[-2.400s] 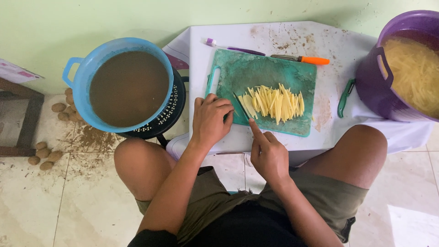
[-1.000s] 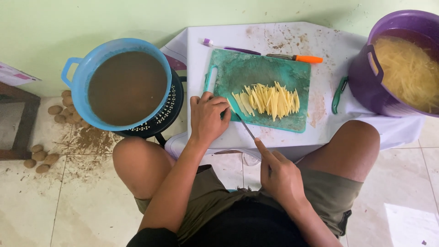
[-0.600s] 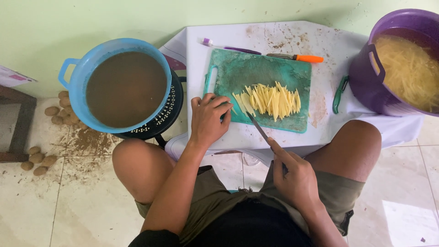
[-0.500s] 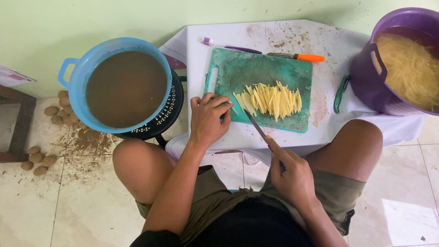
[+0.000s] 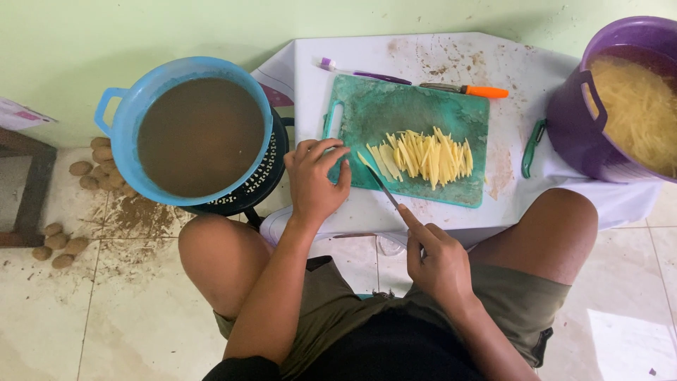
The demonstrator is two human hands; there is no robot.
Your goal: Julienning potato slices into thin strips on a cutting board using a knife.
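Right hand (image 5: 438, 262) grip clamped on knife (image 5: 381, 186); blade tip meets potato strips (image 5: 421, 153) at their 8 o'clock on green cutting board (image 5: 409, 113). Left hand (image 5: 314, 178) fingers apart, resting at board's 9 o'clock edge, holding nothing

Blue tub (image 5: 113, 127): stands on a black perforated stool (image 5: 257, 180) left of the table, filled with muddy brown water.
Purple bucket (image 5: 575, 130): at the table's right edge, full of pale potato strips in water.
Orange-handled knife (image 5: 469, 90): lies just beyond the board's far edge.
Purple-handled tool (image 5: 360, 70): lies beside it, to its left.
Green peeler (image 5: 530, 149): lies close beside the bucket.
Unpeeled potatoes (image 5: 95, 169): heaped on the dirty tiled floor (image 5: 106, 310), more nearer the wooden frame (image 5: 32, 190).
White table (image 5: 515, 67): smeared with dirt.
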